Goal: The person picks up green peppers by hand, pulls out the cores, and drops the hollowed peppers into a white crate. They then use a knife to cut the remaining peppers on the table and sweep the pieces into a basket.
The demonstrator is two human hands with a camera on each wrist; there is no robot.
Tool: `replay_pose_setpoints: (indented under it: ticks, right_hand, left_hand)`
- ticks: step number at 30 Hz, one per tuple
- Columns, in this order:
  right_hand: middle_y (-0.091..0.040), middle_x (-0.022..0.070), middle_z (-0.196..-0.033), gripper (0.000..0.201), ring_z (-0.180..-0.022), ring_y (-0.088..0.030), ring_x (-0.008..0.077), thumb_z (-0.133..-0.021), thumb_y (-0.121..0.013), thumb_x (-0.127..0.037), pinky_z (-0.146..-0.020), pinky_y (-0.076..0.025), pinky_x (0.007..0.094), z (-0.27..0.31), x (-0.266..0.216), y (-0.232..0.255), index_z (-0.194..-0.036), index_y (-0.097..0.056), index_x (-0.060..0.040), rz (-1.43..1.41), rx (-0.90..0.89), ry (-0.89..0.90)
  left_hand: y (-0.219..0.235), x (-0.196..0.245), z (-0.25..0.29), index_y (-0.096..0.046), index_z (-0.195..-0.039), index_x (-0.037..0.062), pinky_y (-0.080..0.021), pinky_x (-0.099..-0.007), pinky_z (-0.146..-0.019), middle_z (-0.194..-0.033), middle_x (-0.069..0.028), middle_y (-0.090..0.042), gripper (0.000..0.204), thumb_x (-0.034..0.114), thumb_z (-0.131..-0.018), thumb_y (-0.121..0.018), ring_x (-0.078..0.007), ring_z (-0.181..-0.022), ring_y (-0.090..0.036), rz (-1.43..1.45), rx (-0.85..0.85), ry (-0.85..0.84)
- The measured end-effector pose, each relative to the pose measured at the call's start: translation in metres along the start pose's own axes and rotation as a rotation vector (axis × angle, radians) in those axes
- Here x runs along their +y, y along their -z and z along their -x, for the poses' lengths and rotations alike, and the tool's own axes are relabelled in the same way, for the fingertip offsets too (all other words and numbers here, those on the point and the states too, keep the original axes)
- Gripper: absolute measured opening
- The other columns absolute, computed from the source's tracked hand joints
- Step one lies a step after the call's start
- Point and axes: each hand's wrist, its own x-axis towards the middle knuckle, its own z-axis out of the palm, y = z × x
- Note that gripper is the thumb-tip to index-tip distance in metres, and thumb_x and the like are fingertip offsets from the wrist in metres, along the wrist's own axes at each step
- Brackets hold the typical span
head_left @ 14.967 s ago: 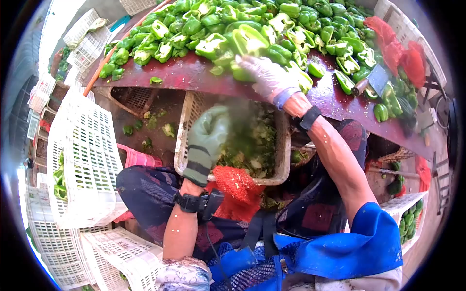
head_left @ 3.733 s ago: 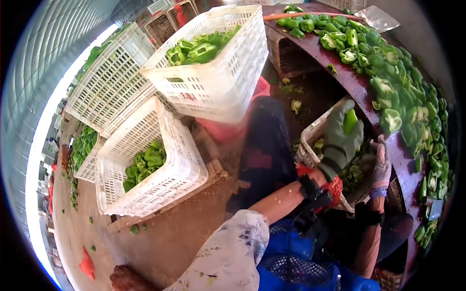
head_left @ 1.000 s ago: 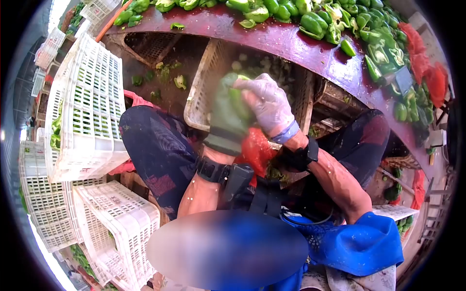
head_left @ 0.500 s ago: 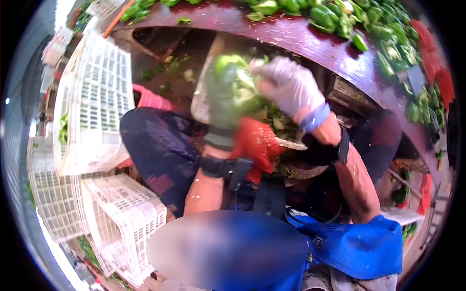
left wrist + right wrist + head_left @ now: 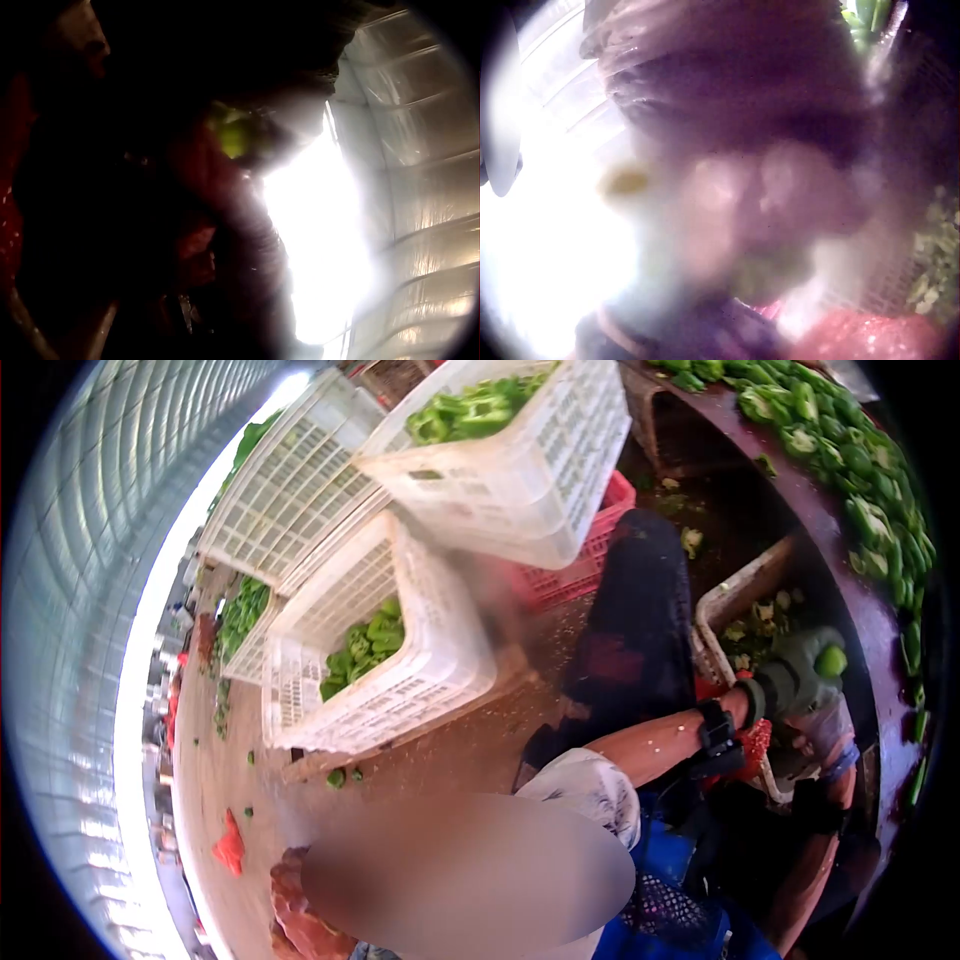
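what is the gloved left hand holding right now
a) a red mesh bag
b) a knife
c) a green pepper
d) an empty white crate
c: in the head view the left hand in its grey-green glove has its grip curled round a green pepper, over the scrap basket beside the table edge.

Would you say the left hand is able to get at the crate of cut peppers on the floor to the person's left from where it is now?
Probably yes, though not at once. The left hand grips a green pepper over the scrap basket, and the white crate sits across the person's knee, with open floor around it.
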Motion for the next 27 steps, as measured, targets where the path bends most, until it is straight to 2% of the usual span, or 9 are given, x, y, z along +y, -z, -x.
replay_pose_setpoints:
  ticks: [3, 6, 8, 12, 14, 16, 17, 20, 27]
  right_hand:
    - [-0.066, 0.0068, -0.075, 0.023, -0.05, -0.058, 0.0211, -0.08, -0.073, -0.02, -0.043, -0.044, 0.0314, 0.004, 0.003, 0.007, -0.098, -0.068, -0.0056, -0.192, -0.142, -0.169]
    - [-0.062, 0.0009, -0.072, 0.018, -0.049, -0.053, 0.0131, -0.082, -0.073, -0.019, -0.04, -0.04, 0.0259, 0.006, -0.001, 0.009, -0.094, -0.066, -0.0082, -0.36, -0.048, -0.204]
    - [-0.053, -0.0072, -0.067, 0.014, -0.055, -0.047, 0.0024, -0.083, -0.075, -0.018, -0.04, -0.034, 0.0191, 0.01, -0.009, 0.01, -0.084, -0.063, -0.0118, -0.498, 0.098, -0.181]
    - [-0.056, -0.0047, -0.075, 0.014, -0.05, -0.045, 0.0035, -0.083, -0.071, -0.015, -0.042, -0.038, 0.0187, 0.019, -0.007, 0.035, -0.093, -0.065, -0.0096, -0.599, 0.28, -0.06]
    - [-0.063, 0.0013, -0.079, 0.038, -0.053, -0.052, 0.01, -0.081, -0.073, -0.018, -0.048, -0.045, 0.0259, 0.019, -0.012, 0.06, -0.115, -0.063, -0.0046, -0.668, 0.114, -0.026]
    - [-0.071, 0.0179, -0.094, 0.055, -0.08, -0.068, 0.0367, -0.083, -0.072, -0.032, -0.073, -0.053, 0.0449, -0.009, 0.037, 0.055, -0.131, -0.056, -0.0104, 0.718, 0.339, -0.186]
    - [-0.07, 0.0211, -0.099, 0.053, -0.088, -0.067, 0.0408, -0.083, -0.071, -0.034, -0.075, -0.054, 0.0436, 0.005, 0.018, 0.059, -0.132, -0.057, -0.0166, 0.509, 0.414, -0.15]
    - [-0.071, 0.0192, -0.101, 0.042, -0.092, -0.071, 0.0286, -0.085, -0.07, -0.032, -0.079, -0.054, 0.038, 0.022, -0.01, 0.064, -0.122, -0.065, -0.0123, -0.014, 0.582, 0.025]
    - [-0.07, 0.0055, -0.092, 0.031, -0.076, -0.062, 0.0106, -0.094, -0.062, -0.023, -0.068, -0.05, 0.0269, 0.018, 0.001, 0.045, -0.121, -0.066, -0.0067, -0.207, 0.537, 0.11]
  left_hand:
    - [-0.002, 0.004, 0.001, -0.057, -0.108, 0.0079, -0.049, -0.0315, -0.079, -0.09, -0.005, -0.059, 0.042, 0.012, -0.07, -0.075, -0.0159, -0.085, -0.057, 0.101, -0.062, 0.049]
    - [-0.006, -0.005, -0.007, -0.057, -0.107, 0.0068, -0.049, -0.0311, -0.081, -0.091, -0.0063, -0.06, 0.045, 0.012, -0.067, -0.077, -0.0171, -0.086, -0.058, 0.652, -0.045, 0.224]
    - [0.007, -0.03, -0.015, -0.058, -0.105, 0.0073, -0.05, -0.0304, -0.081, -0.09, -0.0059, -0.061, 0.043, 0.013, -0.067, -0.078, -0.0191, -0.084, -0.059, -0.092, 0.154, -0.423]
    - [0.027, -0.011, -0.009, -0.058, -0.108, 0.0072, -0.052, -0.0311, -0.08, -0.094, -0.0064, -0.063, 0.038, 0.02, -0.075, -0.072, -0.0197, -0.086, -0.062, 0.333, 0.212, -0.212]
    - [0.044, -0.003, -0.007, -0.059, -0.109, 0.0071, -0.054, -0.0314, -0.079, -0.096, -0.0066, -0.063, 0.036, 0.024, -0.079, -0.069, -0.02, -0.087, -0.063, 0.499, 0.184, -0.173]
    - [0.049, 0.007, -0.008, -0.059, -0.11, 0.007, -0.055, -0.0318, -0.079, -0.098, -0.0069, -0.064, 0.035, 0.028, -0.082, -0.067, -0.0202, -0.088, -0.064, 0.716, 0.096, -0.108]
    - [0.052, 0.01, -0.012, -0.059, -0.11, 0.007, -0.056, -0.032, -0.078, -0.099, -0.007, -0.064, 0.035, 0.03, -0.084, -0.065, -0.0204, -0.089, -0.065, 0.817, 0.052, -0.083]
    - [0.054, 0.015, -0.021, -0.059, -0.112, 0.0069, -0.058, -0.0325, -0.077, -0.102, -0.0074, -0.065, 0.036, 0.035, -0.09, -0.061, -0.0208, -0.09, -0.067, 0.972, 0.012, -0.048]
    - [0.038, 0.059, -0.001, -0.055, -0.124, 0.006, -0.055, -0.037, -0.085, -0.112, -0.0065, -0.061, 0.037, 0.018, -0.09, -0.064, -0.0187, -0.098, -0.062, 0.53, 0.006, -0.32]
